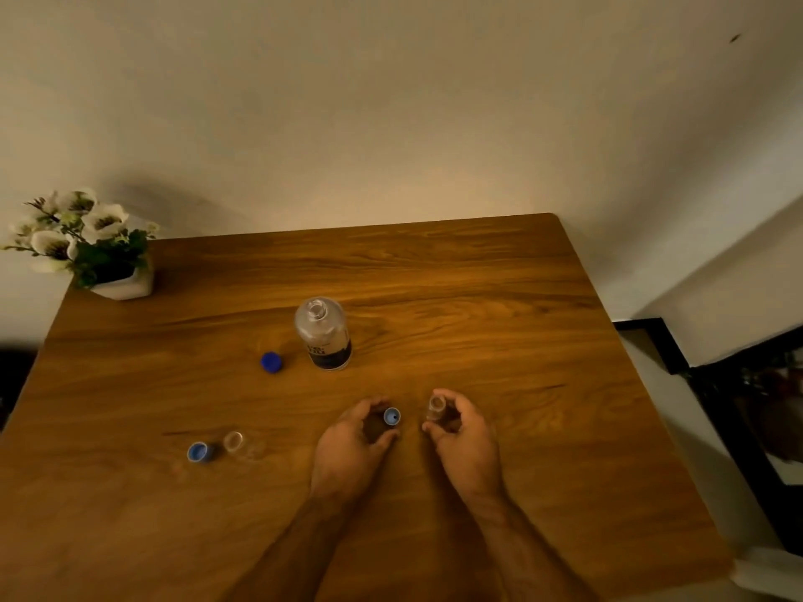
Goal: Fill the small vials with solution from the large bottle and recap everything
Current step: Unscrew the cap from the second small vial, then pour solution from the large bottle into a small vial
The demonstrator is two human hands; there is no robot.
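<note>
The large clear bottle (323, 334) with a dark label stands uncapped in the middle of the wooden table (434, 275). Its blue cap (271, 362) lies to its left. My left hand (354, 445) pinches a small blue vial cap (391, 416) at its fingertips. My right hand (462, 432) grips an open clear vial (435, 406), held upright just above the table. A second clear vial (234, 441) stands uncapped at the near left, with its blue cap (199, 452) beside it, open side up.
A white pot of artificial flowers (93, 247) stands at the table's far left corner against the wall. A dark framed object (738, 406) stands on the floor past the table's right edge.
</note>
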